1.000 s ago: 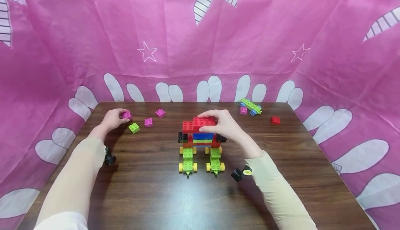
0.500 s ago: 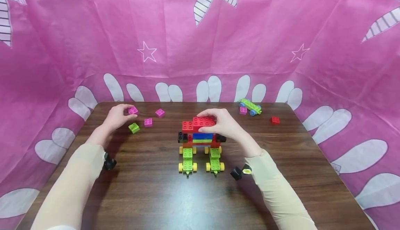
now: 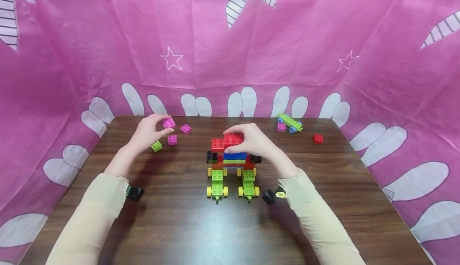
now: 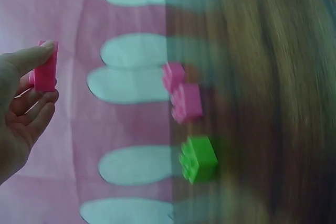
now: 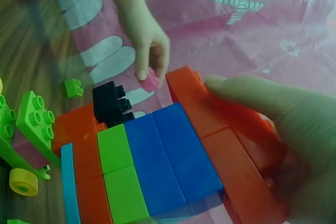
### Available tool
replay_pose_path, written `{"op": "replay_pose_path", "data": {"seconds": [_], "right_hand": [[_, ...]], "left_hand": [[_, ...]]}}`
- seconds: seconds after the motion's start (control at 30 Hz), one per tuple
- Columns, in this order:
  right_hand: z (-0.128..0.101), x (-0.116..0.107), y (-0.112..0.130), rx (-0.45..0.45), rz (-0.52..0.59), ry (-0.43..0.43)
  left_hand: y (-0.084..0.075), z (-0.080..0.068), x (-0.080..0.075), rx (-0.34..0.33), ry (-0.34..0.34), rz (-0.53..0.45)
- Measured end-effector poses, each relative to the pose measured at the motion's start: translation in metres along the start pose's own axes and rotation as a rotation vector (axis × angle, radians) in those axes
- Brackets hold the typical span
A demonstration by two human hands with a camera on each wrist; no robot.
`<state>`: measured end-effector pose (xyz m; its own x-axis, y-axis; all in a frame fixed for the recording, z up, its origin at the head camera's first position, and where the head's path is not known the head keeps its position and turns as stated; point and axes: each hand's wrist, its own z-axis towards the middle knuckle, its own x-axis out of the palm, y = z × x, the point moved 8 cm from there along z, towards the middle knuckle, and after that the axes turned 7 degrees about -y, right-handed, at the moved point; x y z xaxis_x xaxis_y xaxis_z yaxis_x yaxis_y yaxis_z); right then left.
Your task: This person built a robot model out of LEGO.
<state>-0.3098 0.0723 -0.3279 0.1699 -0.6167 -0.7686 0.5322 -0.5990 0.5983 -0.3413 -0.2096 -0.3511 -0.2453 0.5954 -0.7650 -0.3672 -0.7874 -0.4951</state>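
My left hand pinches a pink toy brick between thumb and fingers, raised above the table's back left. In the left wrist view that pink brick appears edge-on. With thumb and fingers, my right hand grips a red brick on top of a built figure at the table's middle. Beneath it the figure has another red brick, blue bricks, green bricks and a black brick at the side. It stands on two green wheeled bases with yellow wheels.
Near my left hand lie a green brick and two pink bricks, one nearer and one farther. A green car base with blue wheels, a pink brick and a red brick lie back right.
My left hand has lifted the pink brick and carried it to the right, over the loose bricks. The right hand stays on the red brick atop the figure.
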Motion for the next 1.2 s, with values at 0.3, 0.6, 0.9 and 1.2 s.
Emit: {"op": "replay_pose_path", "data": {"seconds": [0.3,0.6,0.9,1.2], "right_hand": [[0.002,0.005,-0.003,0.023,-0.030,0.017],[0.001,0.005,-0.004,0.052,-0.018,-0.007],[0.000,0.004,-0.002,0.032,-0.021,-0.041],[-0.001,0.005,0.000,0.017,-0.021,-0.042]], "left_hand": [[-0.058,-0.009,0.002,0.106,-0.037,-0.054],[-0.103,-0.024,0.013,0.204,-0.044,-0.113],[-0.129,-0.033,0.027,0.238,0.014,-0.157],[-0.132,-0.036,0.037,0.241,0.054,-0.150]]}}
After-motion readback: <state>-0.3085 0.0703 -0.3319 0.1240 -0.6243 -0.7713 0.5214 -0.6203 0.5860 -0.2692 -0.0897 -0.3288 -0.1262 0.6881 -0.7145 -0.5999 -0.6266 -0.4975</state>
